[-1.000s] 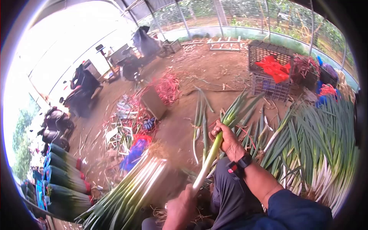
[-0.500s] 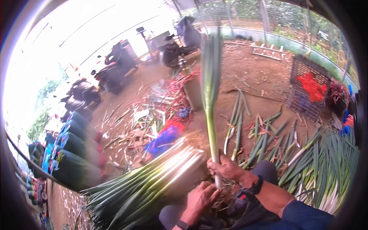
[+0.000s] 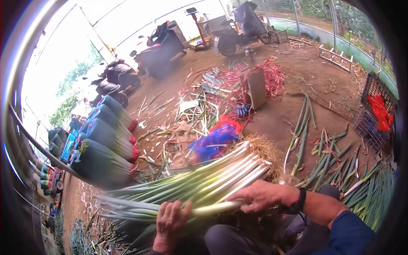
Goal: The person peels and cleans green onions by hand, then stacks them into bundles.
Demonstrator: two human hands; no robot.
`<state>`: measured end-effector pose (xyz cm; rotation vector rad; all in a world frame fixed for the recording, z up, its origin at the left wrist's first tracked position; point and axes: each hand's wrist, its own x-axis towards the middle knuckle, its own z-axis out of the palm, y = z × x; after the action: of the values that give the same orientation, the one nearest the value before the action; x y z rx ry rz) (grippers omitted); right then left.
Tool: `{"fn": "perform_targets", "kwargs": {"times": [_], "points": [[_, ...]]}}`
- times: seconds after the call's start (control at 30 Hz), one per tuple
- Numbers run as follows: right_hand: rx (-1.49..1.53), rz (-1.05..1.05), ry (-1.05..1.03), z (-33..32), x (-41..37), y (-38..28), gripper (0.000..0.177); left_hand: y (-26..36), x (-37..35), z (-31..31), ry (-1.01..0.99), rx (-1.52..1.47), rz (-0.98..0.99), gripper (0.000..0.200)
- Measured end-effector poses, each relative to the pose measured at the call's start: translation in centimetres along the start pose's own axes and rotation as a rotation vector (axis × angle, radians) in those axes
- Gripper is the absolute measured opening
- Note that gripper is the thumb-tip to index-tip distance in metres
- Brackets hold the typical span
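As you hold one green onion (image 3: 212, 208) level across your lap, your right hand (image 3: 261, 194) lies palm down at 5 o'clock, fingers curled over its white shaft. Your left hand (image 3: 170, 219), at 6 o'clock, clasps the green leaves from above. The stalk rests against the stacked onions (image 3: 204, 180). At 3 o'clock a dark mesh crate (image 3: 365, 126) holds crumpled red material (image 3: 379, 111). Wrapped bundles (image 3: 106, 144) lie at 9 o'clock.

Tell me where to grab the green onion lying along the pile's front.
Take the green onion by its pale shank, between left hand and right hand, probably from above on the near side: it lies level and bare there; the pile blocks the far side.
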<state>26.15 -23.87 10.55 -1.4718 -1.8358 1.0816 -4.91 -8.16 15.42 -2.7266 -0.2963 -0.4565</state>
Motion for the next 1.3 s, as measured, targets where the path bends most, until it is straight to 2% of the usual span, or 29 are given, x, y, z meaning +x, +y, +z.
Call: {"fn": "perform_targets", "kwargs": {"times": [0.03,0.07,0.1,0.17,0.3,0.37,0.47,0.53,0.6,0.7,0.77,0.8,0.83,0.9,1.1,1.17,1.23,1.3], "points": [[-0.115,-0.042,0.108,-0.1,1.1,0.7,0.045,-1.0,-0.6,0.3,-0.020,-0.038,-0.065,0.040],[-0.165,-0.181,0.300,0.0,2.3,1.7,0.034,-2.0,-1.0,0.6,-0.035,-0.075,-0.130,0.039],[-0.272,-0.187,0.380,-0.3,3.7,2.5,0.028,-3.2,-0.8,1.2,-0.001,-0.009,-0.168,0.039],[-0.444,-0.274,0.607,-1.3,6.4,2.7,0.025,-5.0,0.7,1.4,0.017,0.026,-0.180,0.039],[-0.493,-0.246,0.759,-2.9,12.3,6.7,0.022,-8.4,4.7,3.5,-0.011,-0.001,-0.265,0.041],[-0.501,-0.216,0.836,-3.4,14.9,9.6,0.023,-10.6,5.1,6.9,-0.084,-0.022,-0.294,0.048],[-0.553,-0.153,0.840,-3.5,17.4,14.0,0.021,-11.9,5.5,12.1,-0.223,-0.111,-0.382,0.047],[-0.605,-0.100,0.815,-3.2,18.4,16.9,0.023,-12.3,5.6,15.4,-0.230,-0.137,-0.385,0.046],[-0.602,-0.080,0.806,-2.7,19.0,19.7,0.024,-12.1,6.3,17.1,-0.233,-0.155,-0.382,0.045],[-0.542,-0.016,0.734,-3.2,18.7,21.5,0.027,-11.3,7.3,18.4,-0.340,-0.118,-0.383,0.044],[-0.585,0.089,0.602,-3.4,18.4,21.7,0.030,-11.1,6.9,19.3,-0.368,-0.253,-0.411,0.042],[-0.571,0.091,0.598,-3.4,18.1,21.8,0.030,-11.2,6.3,20.2,-0.349,-0.260,-0.409,0.044],[-0.550,0.186,0.523,-3.7,18.1,21.6,0.032,-11.2,6.4,20.2,-0.365,-0.251,-0.419,0.044],[-0.492,0.274,0.411,-3.4,18.7,22.1,0.038,-11.0,6.7,19.2,-0.472,-0.265,-0.504,0.045],[-0.403,0.323,0.349,-3.5,18.1,22.0,0.042,-10.4,6.3,20.2,-0.486,-0.296,-0.549,0.046],[-0.389,0.333,0.413,-3.3,17.9,21.8,0.042,-10.2,6.1,20.3,-0.488,-0.275,-0.555,0.047],[-0.398,0.357,0.428,-2.9,18.7,21.9,0.039,-10.3,6.2,20.5,-0.511,-0.375,-0.587,0.048],[-0.416,0.452,0.281,-3.4,19.6,19.1,0.046,-10.6,6.2,20.9,-0.502,-0.384,-0.591,0.048]]}}
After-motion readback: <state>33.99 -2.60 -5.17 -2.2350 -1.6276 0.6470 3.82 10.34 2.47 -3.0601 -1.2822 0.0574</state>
